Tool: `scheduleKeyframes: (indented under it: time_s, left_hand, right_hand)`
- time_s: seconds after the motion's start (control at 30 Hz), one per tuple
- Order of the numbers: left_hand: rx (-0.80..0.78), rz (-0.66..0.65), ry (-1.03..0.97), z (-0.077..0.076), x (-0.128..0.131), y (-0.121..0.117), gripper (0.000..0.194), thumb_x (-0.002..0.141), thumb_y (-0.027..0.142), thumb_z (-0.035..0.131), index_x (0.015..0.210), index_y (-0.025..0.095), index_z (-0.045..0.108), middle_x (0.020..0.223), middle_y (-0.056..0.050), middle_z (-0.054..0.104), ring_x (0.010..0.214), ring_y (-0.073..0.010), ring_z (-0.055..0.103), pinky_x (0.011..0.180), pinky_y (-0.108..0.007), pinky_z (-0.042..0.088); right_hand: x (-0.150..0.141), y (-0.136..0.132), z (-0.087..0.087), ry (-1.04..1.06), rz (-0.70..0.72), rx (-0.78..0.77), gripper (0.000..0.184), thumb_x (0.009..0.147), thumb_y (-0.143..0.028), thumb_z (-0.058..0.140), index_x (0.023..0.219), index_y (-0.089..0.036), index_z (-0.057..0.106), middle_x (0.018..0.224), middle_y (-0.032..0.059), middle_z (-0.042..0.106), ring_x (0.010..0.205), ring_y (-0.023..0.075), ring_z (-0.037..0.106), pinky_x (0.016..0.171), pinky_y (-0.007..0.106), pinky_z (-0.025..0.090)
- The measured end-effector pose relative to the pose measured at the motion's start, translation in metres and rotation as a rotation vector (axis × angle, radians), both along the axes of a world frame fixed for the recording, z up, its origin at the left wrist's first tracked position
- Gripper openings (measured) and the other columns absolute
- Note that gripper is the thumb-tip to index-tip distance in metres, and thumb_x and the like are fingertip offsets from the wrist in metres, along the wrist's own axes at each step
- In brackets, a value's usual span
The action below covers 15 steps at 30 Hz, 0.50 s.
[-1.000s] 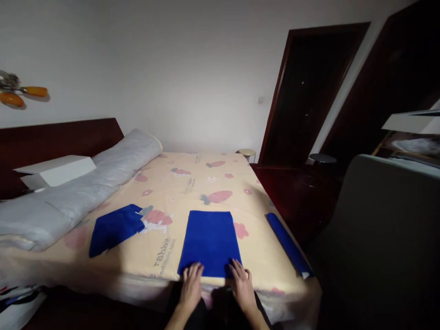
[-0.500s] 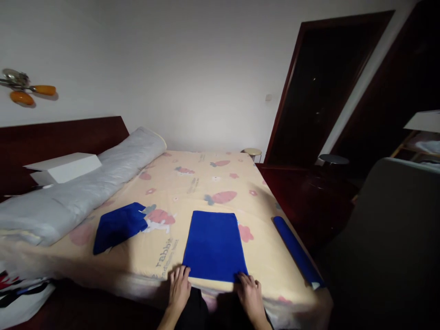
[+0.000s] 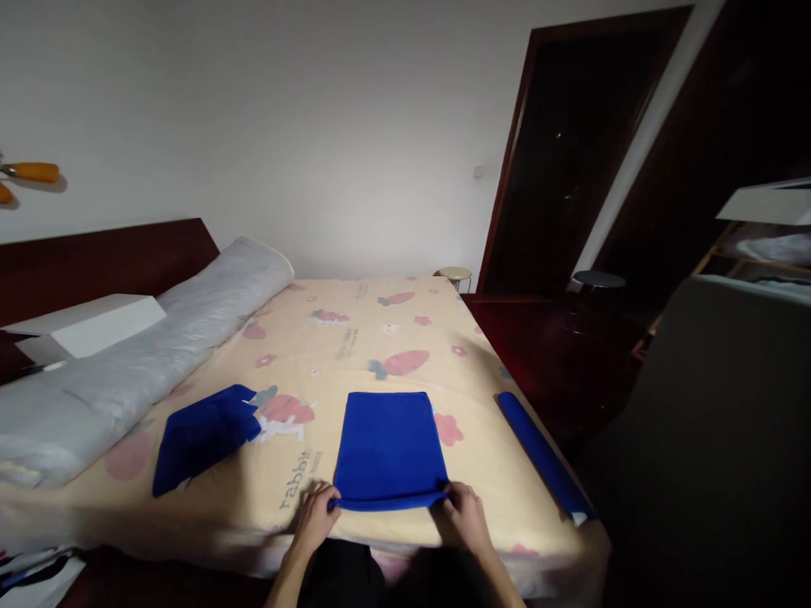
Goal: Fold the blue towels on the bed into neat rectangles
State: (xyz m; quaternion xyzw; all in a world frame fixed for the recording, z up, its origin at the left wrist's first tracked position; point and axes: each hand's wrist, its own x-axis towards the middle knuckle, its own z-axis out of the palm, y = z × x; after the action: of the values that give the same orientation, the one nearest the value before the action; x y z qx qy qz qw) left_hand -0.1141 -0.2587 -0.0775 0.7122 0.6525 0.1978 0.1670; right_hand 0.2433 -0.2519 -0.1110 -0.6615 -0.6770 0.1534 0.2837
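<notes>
A blue towel [image 3: 389, 446] lies flat on the bed [image 3: 355, 355], folded into a rectangle, close to the near edge. My left hand [image 3: 316, 514] pinches its near left corner. My right hand [image 3: 467, 516] pinches its near right corner. The near edge of the towel is lifted a little off the sheet and curls over between the two hands.
A second blue cloth [image 3: 201, 435] lies loosely folded to the left. A rolled blue towel [image 3: 542, 454] lies along the bed's right edge. A long grey bolster [image 3: 145, 346] and a white box [image 3: 82, 325] sit at the headboard. A grey chair back [image 3: 710, 439] stands to the right.
My hands moved from lying flat on the towel's near edge to its two near corners and closed on them. The near edge has risen and begun to curl over.
</notes>
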Motion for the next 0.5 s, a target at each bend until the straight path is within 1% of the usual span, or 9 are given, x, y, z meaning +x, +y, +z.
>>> scheduleKeyframes:
  time_s: [0.07,0.13,0.2,0.27,0.33,0.4,0.5]
  left_hand:
    - [-0.023,0.032,-0.024,-0.005,-0.003,0.006,0.017,0.078,0.019,0.05,0.082,0.024,0.066,0.083,0.0,0.068,0.086,-0.0178,0.063,0.079,-0.031,0.046]
    - [-0.039,0.077,-0.041,-0.011,-0.005,0.009,0.017,0.082,0.03,0.051,0.081,0.023,0.066,0.078,0.0,0.068,0.08,-0.0182,0.062,0.074,-0.03,0.048]
    - [-0.048,0.124,-0.044,-0.016,-0.007,0.012,0.022,0.082,0.039,0.053,0.078,0.022,0.066,0.073,0.0,0.066,0.077,-0.0188,0.062,0.071,-0.03,0.048]
    - [-0.054,0.164,-0.031,-0.019,-0.007,0.014,0.023,0.081,0.041,0.054,0.077,0.022,0.066,0.071,0.001,0.065,0.076,-0.0188,0.062,0.07,-0.03,0.048]
    - [-0.062,0.195,0.001,-0.018,-0.005,0.016,0.017,0.08,0.036,0.055,0.079,0.022,0.065,0.072,0.002,0.064,0.076,-0.0183,0.062,0.073,-0.031,0.047]
    - [-0.065,0.219,0.052,-0.014,0.001,0.017,0.01,0.078,0.025,0.055,0.083,0.023,0.064,0.076,0.002,0.063,0.083,-0.0183,0.062,0.079,-0.033,0.045]
    - [-0.039,0.247,0.141,-0.007,0.016,0.015,0.025,0.075,0.01,0.05,0.094,0.023,0.062,0.095,-0.002,0.063,0.103,-0.021,0.057,0.091,-0.038,0.038]
  right_hand:
    - [-0.004,0.004,-0.003,0.008,-0.019,0.009,0.036,0.079,-0.026,0.037,0.091,-0.021,0.07,0.088,0.006,0.074,0.084,0.022,0.068,0.077,0.032,0.051]
    - [-0.006,0.006,-0.007,-0.002,-0.045,0.015,0.037,0.081,-0.026,0.036,0.094,-0.02,0.07,0.085,0.0075,0.074,0.079,0.0224,0.068,0.075,0.032,0.051]
    - [-0.005,0.006,-0.011,-0.026,-0.069,0.027,0.035,0.081,-0.026,0.037,0.093,-0.02,0.07,0.086,0.0098,0.074,0.081,0.0237,0.068,0.077,0.034,0.051]
    - [-0.003,0.005,-0.015,-0.054,-0.081,0.042,0.032,0.081,-0.026,0.039,0.092,-0.02,0.069,0.087,0.0108,0.073,0.084,0.0249,0.066,0.08,0.035,0.05]
    - [-0.002,0.003,-0.017,-0.079,-0.086,0.056,0.03,0.081,-0.026,0.04,0.092,-0.021,0.068,0.087,0.0106,0.072,0.086,0.0254,0.065,0.08,0.036,0.049]
    - [-0.003,0.0,-0.018,-0.1,-0.087,0.073,0.029,0.082,-0.026,0.041,0.094,-0.021,0.066,0.088,0.0105,0.071,0.086,0.0255,0.064,0.08,0.036,0.047]
    - [-0.006,-0.007,-0.02,-0.122,-0.103,0.102,0.028,0.086,-0.029,0.041,0.1,-0.02,0.063,0.093,0.0112,0.069,0.09,0.0259,0.061,0.081,0.037,0.044]
